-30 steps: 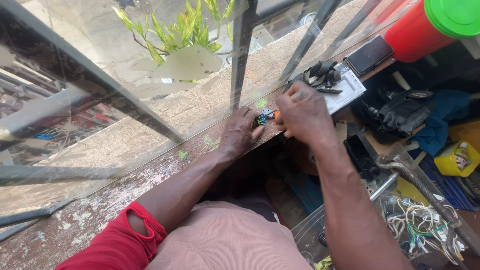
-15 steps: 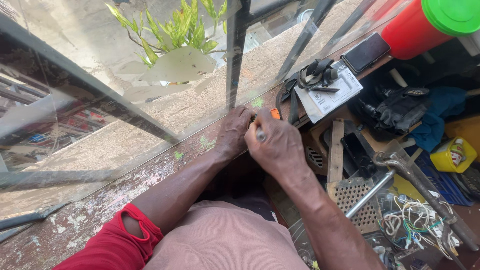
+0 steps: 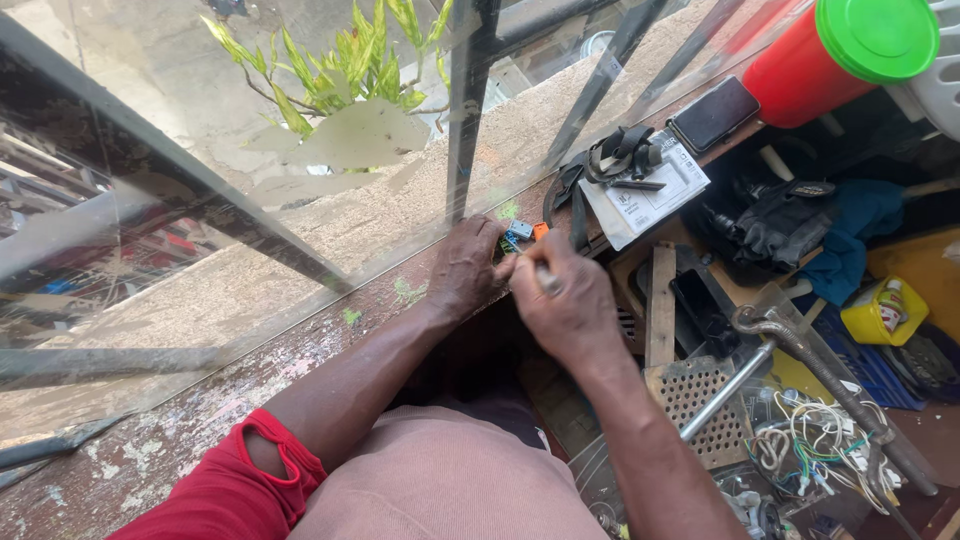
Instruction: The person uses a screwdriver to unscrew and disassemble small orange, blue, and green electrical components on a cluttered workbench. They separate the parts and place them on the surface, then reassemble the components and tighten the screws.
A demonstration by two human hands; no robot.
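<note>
My left hand rests on the worn window ledge and pinches a small part with blue and orange pieces at its fingertips. My right hand is closed around a thin tool with a pale handle, its tip pointing at that small part. Both hands meet just below the dark window bar. How the part is built is too small to tell.
A white paper with black straps and a dark phone lie right of the hands. A red jug with a green lid stands at the top right. Below are a metal pipe, perforated plate, a yellow container and loose wires.
My right hand drew back from the ledge toward me and turned, now gripping the tool lower down. My left hand stayed on the small part.
</note>
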